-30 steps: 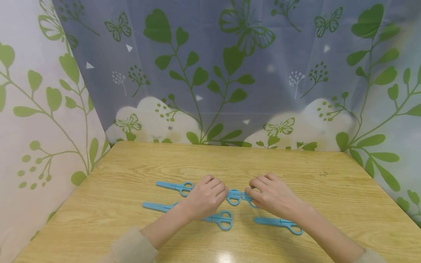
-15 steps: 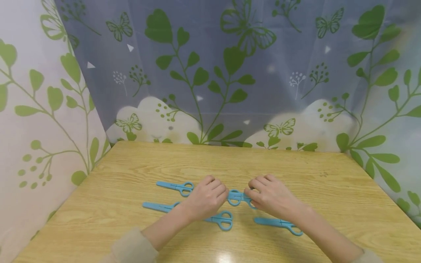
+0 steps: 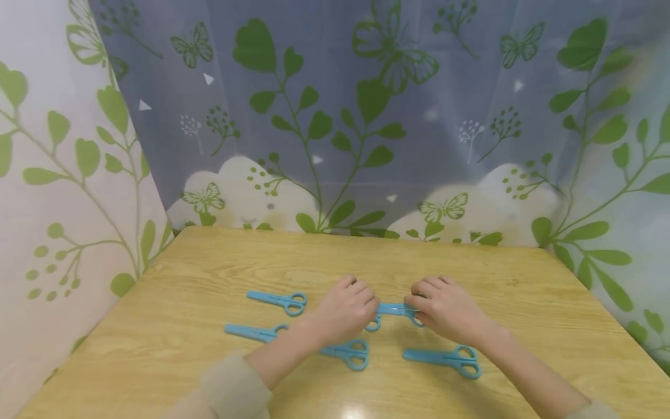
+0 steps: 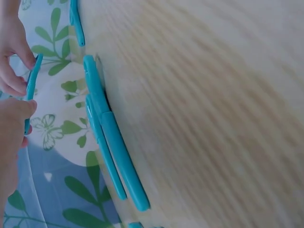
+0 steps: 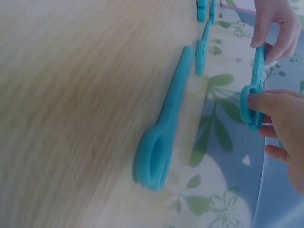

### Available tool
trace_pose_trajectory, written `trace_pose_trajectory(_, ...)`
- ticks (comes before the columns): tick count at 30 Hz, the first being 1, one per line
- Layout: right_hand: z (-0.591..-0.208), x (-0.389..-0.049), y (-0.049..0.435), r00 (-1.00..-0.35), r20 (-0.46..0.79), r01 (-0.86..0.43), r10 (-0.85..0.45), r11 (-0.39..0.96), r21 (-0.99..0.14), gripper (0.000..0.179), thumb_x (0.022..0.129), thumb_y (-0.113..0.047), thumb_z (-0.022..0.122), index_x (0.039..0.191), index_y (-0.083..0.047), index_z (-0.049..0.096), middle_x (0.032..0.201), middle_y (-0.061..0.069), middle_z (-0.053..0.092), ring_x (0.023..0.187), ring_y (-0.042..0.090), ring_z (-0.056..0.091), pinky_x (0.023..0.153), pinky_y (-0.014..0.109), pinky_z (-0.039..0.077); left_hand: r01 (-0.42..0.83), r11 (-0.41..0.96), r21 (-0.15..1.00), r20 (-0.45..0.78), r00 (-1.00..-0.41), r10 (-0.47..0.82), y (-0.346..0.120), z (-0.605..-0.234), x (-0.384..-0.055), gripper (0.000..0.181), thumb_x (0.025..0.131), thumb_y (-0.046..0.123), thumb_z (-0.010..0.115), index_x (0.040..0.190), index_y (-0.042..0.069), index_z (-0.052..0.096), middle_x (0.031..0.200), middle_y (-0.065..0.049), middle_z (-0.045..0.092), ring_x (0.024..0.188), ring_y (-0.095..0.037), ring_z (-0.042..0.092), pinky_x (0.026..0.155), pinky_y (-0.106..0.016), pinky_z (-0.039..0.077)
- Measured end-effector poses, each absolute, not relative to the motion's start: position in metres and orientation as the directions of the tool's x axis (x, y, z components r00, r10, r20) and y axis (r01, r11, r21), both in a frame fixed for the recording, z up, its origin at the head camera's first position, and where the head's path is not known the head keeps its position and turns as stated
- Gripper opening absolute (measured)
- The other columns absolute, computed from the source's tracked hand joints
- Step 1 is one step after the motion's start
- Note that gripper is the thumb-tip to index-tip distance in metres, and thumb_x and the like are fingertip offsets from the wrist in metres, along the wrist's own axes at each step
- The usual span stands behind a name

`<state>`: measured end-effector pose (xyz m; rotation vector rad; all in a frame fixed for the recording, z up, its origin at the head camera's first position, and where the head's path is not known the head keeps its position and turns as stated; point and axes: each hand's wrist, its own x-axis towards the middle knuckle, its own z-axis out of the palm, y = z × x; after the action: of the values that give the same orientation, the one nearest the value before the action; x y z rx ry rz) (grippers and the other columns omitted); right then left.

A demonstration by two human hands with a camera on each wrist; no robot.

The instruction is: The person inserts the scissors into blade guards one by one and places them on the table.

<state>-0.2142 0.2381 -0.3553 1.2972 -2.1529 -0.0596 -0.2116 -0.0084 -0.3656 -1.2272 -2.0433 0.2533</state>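
Note:
Light-blue scissors [image 3: 391, 309] span the gap between my two hands, lifted above the table as both wrist views show. My right hand [image 3: 449, 308] pinches them at the finger loops [image 5: 246, 102], thumb on one loop. At the opposite, blade end, my left hand [image 3: 344, 311] pinches them between thumb and fingers. Another loop [image 3: 373, 323] shows beneath my left hand, the rest of that pair hidden. Below my left forearm lie scissors [image 3: 342, 351] with their blades partly covered. Nearer my right wrist rests another pair [image 3: 442, 357].
Two more pairs of blue scissors lie at the left, one farther back [image 3: 274, 299] and one partly behind my left forearm [image 3: 251, 332]. A wooden table [image 3: 220, 256] carries them all. Patterned cloth [image 3: 324, 116] hangs along its back and sides.
Both hands have shifted right. My left hand has taken hold of the blade end of the scissors in my right hand, and these scissors have come up from the table.

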Motion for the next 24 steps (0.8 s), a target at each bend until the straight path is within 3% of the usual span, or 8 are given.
trace_pose_trajectory(7, -0.354, -0.218, 0.256, -0.402, 0.468, -0.793, -0.787, 0.555, 0.251, 0.035, 0.061, -0.009, 0.083, 0.093, -0.008, 0.07, 0.091, 0.002, 0.063, 0.086, 0.021, 0.058, 0.071, 0.038, 0.049, 0.705, 0.539, -0.461, 0.389, -0.385, 0.837, 0.004, -0.361, -0.215, 0.02, 0.087, 0.021, 0.063, 0.106, 0.015, 0.066, 0.102, 0.004, 0.066, 0.097, -0.012, 0.058, 0.091, -0.03, 0.04)
trace_pose_trajectory(11, -0.356, -0.221, 0.267, -0.434, 0.44, -0.801, -0.786, 0.56, 0.21, 0.035, 0.062, -0.011, 0.083, 0.095, -0.008, 0.07, 0.092, 0.002, 0.063, 0.086, 0.021, 0.058, 0.072, 0.038, 0.049, 0.709, 0.545, -0.448, 0.37, -0.408, 0.835, 0.013, -0.36, -0.217, 0.021, 0.086, 0.019, 0.063, 0.107, 0.016, 0.066, 0.104, 0.005, 0.065, 0.099, -0.012, 0.057, 0.091, -0.029, 0.04)
trace_pose_trajectory(18, -0.362, -0.226, 0.285, -0.442, 0.417, -0.798, -0.794, 0.561, 0.221, 0.035, 0.062, -0.013, 0.083, 0.094, -0.011, 0.07, 0.091, 0.002, 0.06, 0.085, 0.022, 0.056, 0.07, 0.039, 0.048, 0.717, 0.514, -0.471, 0.32, -0.404, 0.857, 0.037, -0.365, -0.228, 0.013, 0.09, 0.018, 0.059, 0.096, 0.02, 0.07, 0.092, 0.01, 0.066, 0.079, -0.005, 0.055, 0.068, -0.018, 0.037)
trace_pose_trajectory(24, -0.369, -0.228, 0.297, -0.475, 0.331, -0.766, -0.815, 0.568, 0.3, 0.032, 0.064, -0.014, 0.082, 0.093, -0.012, 0.07, 0.087, 0.003, 0.061, 0.082, 0.023, 0.058, 0.07, 0.04, 0.049, 0.74, 0.475, -0.477, 0.173, -0.45, 0.876, 0.063, -0.371, -0.231, 0.014, 0.093, 0.022, 0.054, 0.09, 0.022, 0.068, 0.085, 0.012, 0.064, 0.072, -0.003, 0.05, 0.066, -0.016, 0.035)
